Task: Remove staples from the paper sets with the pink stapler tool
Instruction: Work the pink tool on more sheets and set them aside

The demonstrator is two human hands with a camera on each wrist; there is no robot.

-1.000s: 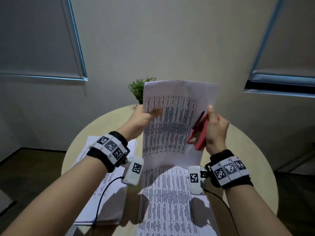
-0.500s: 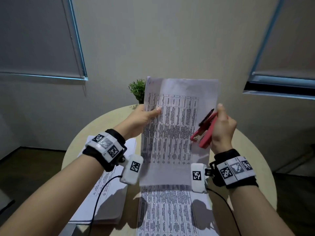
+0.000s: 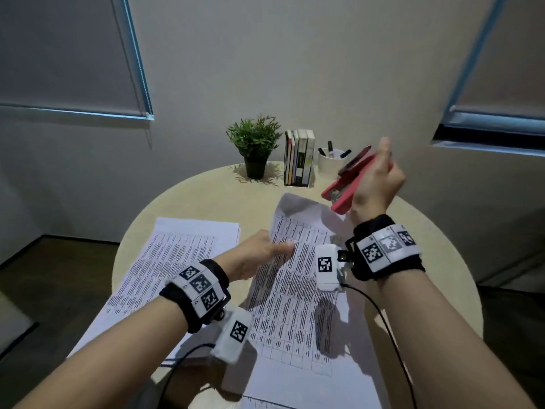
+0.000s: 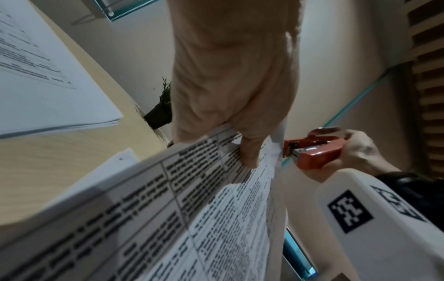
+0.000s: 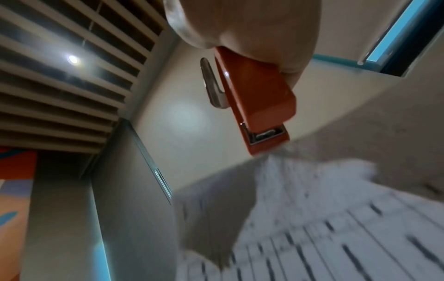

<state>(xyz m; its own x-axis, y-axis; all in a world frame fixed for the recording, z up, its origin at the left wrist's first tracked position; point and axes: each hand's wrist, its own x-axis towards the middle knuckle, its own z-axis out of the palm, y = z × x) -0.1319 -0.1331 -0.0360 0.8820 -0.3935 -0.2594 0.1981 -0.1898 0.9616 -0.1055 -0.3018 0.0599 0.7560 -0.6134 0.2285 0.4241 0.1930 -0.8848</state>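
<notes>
My left hand (image 3: pixel 272 252) pinches the left edge of a printed paper set (image 3: pixel 298 293), thumb on top; the set lies low over the round table (image 3: pixel 206 196), its far corner curled up. In the left wrist view the thumb (image 4: pixel 250 152) presses on the paper set (image 4: pixel 192 209), whose held edge is off the table. My right hand (image 3: pixel 379 175) grips the pink stapler tool (image 3: pixel 343 187), raised above and right of the set's far corner, apart from it. In the right wrist view the stapler (image 5: pixel 259 98) points down toward the blurred paper (image 5: pixel 336 209).
A thick stack of printed sheets (image 3: pixel 177 255) lies left of my left hand. At the table's back stand a potted plant (image 3: pixel 255 146), upright books (image 3: pixel 298 157) and a white cup of pens (image 3: pixel 331 162). Another sheet (image 3: pixel 295 404) lies at the near edge.
The paper set, held upright before, has come down low over the table with my left hand. My right hand has carried the stapler right and away from the sheet.
</notes>
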